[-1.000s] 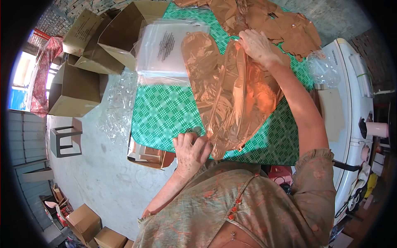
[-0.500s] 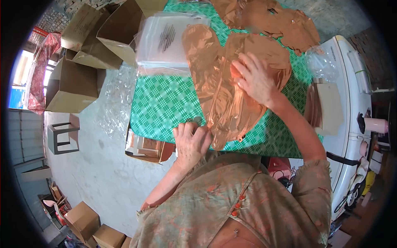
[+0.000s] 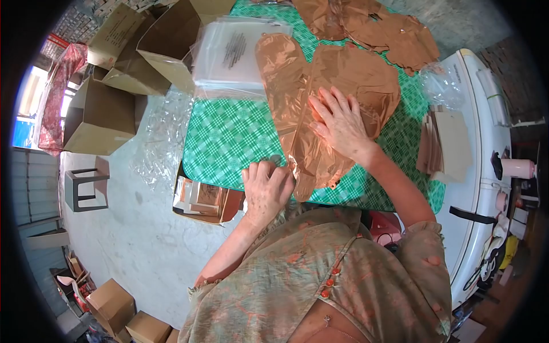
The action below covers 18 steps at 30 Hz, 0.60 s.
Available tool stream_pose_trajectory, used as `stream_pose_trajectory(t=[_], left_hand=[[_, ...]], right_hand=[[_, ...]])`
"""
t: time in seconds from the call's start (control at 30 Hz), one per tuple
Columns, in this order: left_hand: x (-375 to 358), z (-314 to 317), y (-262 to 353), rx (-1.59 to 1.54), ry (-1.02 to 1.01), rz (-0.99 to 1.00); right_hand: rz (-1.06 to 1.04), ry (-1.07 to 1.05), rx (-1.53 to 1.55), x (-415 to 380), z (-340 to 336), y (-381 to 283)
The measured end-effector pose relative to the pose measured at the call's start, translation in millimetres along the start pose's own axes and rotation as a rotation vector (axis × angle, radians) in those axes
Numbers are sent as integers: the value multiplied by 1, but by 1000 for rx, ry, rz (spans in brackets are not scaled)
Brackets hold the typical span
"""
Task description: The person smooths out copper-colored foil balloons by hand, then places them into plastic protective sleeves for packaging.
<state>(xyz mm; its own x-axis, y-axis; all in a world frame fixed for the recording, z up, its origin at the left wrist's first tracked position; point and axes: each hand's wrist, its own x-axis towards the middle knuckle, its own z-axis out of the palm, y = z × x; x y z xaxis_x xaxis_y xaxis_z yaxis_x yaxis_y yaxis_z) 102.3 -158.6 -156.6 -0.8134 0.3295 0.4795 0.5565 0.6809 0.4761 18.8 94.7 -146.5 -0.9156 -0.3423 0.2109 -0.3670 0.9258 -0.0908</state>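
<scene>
Copper foil balloon (image 3: 320, 103) lies part-folded on the green checked table (image 3: 229, 143), pressed flat under the spread right hand (image 3: 340, 123), its lower end pinched by the left hand (image 3: 266, 188); flattening judged unfinished, bagging not begun.

Both hands on copper foil balloon (image 3: 337, 86)

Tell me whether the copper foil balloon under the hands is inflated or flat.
Flat. The foil balloon lies spread on the green checked table, with the right hand pressed open-palmed on it and the left hand pinning its near end.
</scene>
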Motion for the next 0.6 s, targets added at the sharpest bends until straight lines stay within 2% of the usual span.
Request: stream_pose_trajectory(t=[0.47, 0.57, 0.6], left_hand=[[15, -13, 1, -72, -31, -33], [48, -16, 9, -84, 9, 61], [58, -14, 12, -119, -42, 96]], right_hand=[[7, 24, -92, 0, 2, -5], [16, 36, -78, -1, 6, -5], [18, 38, -68, -1, 6, -6]])
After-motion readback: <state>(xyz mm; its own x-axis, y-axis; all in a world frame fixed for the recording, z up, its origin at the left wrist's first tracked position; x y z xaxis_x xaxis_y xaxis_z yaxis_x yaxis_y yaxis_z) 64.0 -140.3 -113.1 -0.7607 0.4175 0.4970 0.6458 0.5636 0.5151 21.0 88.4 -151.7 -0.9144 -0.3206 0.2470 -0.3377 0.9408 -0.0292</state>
